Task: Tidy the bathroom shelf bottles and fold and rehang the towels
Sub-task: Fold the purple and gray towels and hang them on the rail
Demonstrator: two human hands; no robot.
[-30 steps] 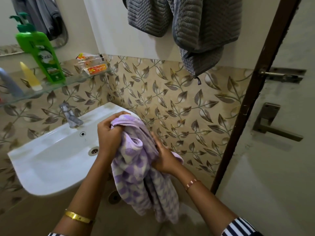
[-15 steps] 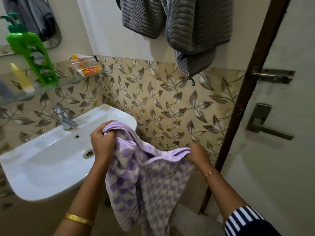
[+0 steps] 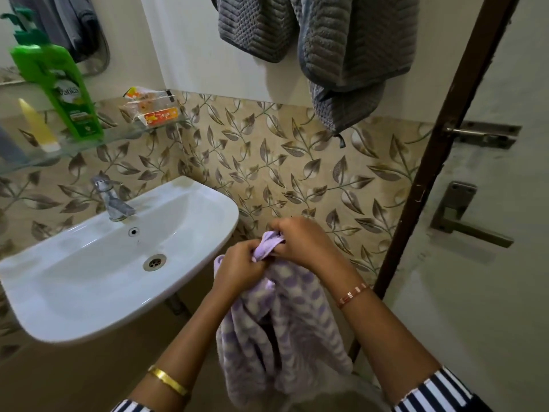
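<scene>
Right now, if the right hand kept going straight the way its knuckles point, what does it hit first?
The right hand points left, toward the left hand; both grip the purple checked towel. It would most likely meet the left hand's fingers first. The sink lies beyond; depth unclear.

A home bathroom. A white basin (image 3: 98, 281) with a metal tap (image 3: 111, 200) hangs on the wall up and left of the fingers (image 3: 252, 251). Above it a glass shelf (image 3: 98, 141) carries a green pump bottle (image 3: 64, 90), a yellow tube (image 3: 37, 126) and wrapped soaps (image 3: 151, 110). The wall behind the fingers has leaf-patterned tiles (image 3: 282, 165). Grey towels (image 3: 341, 46) hang high above them. A door (image 3: 481, 233) with lever handle (image 3: 463, 215) and bolt (image 3: 481, 133) stands to their right.
</scene>
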